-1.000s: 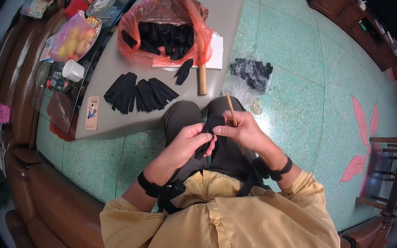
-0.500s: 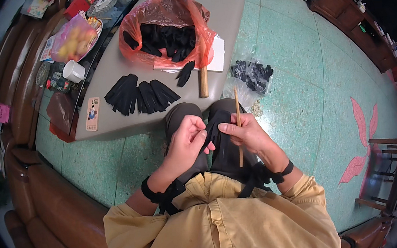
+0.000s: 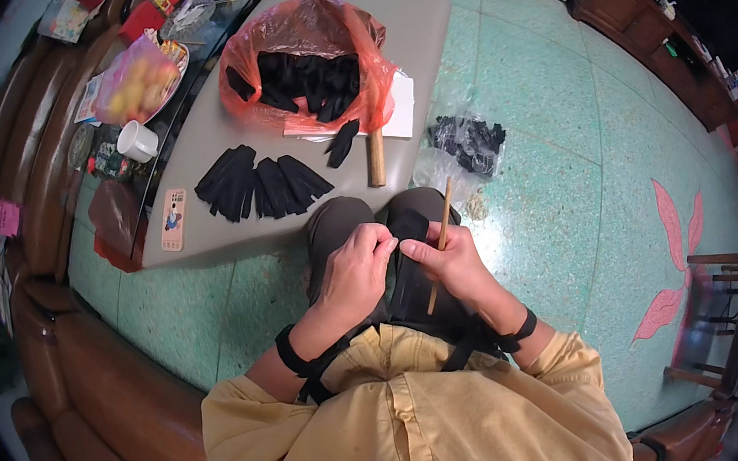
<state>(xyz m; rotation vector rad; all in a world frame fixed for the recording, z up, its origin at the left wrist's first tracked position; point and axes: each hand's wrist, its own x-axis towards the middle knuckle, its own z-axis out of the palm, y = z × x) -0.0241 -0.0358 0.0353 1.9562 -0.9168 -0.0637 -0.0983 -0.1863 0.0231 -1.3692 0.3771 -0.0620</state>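
Note:
Over my knees, both hands meet at a small black cloth piece [image 3: 407,224]. My right hand [image 3: 454,261] grips the cloth, thumb on top, and a thin wooden stick [image 3: 448,206] rests slanted in the same hand. My left hand [image 3: 356,271] is closed in a pinch at the cloth's left edge; its fingertips hide whatever lies between them. On the grey bench ahead, several black strips [image 3: 260,184] lie fanned in a row. A red plastic bag [image 3: 380,77] stands open behind them with black pieces [image 3: 304,77] inside. A single black piece [image 3: 342,144] lies beside a wooden handle [image 3: 377,160].
White papers [image 3: 405,108] lie under the bag. A phone in a patterned case [image 3: 173,221] is at the bench's left end. On a side table are a white mug [image 3: 137,142] and bagged fruit [image 3: 131,96]. A clear bag of black pieces [image 3: 471,146] sits on the floor.
My left hand has moved up and right, closing against the cloth at my right thumb. The stick has tilted from upright to slanting, and the cloth is more bunched.

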